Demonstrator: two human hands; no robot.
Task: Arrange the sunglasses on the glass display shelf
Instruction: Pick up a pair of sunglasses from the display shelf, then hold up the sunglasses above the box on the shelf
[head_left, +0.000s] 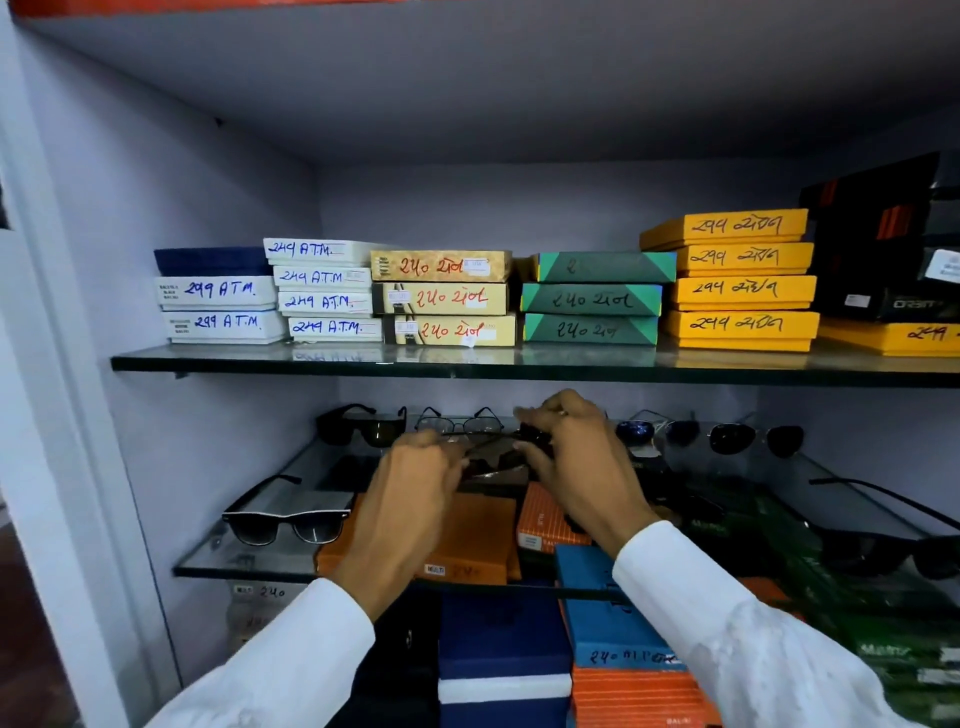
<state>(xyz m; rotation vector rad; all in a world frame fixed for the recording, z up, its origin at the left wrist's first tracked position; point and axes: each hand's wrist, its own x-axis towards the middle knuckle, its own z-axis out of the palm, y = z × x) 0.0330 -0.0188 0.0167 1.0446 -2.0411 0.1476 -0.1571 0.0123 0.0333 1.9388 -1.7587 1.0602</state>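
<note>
Head view. Upper glass shelf (311, 362): stacked flat boxes, white (221, 306), cream (447, 299), green (592, 300), yellow (743, 288), black at far right. Lower glass shelf (244, 569): back row of black sunglasses (361, 426), clear-lens spectacles (457, 422), blue-lens pair (636, 430), dark aviators (753, 439); front left, black-and-white sunglasses (285, 522); far right, another dark pair (883, 545); orange boxes (467, 540) show through the glass. Held dark sunglasses (506, 451): blurred, above the shelf's middle, between both hands; left hand (410, 499) fingers clenched on its left end; right hand (571, 462) fingers pinching its right end.
</note>
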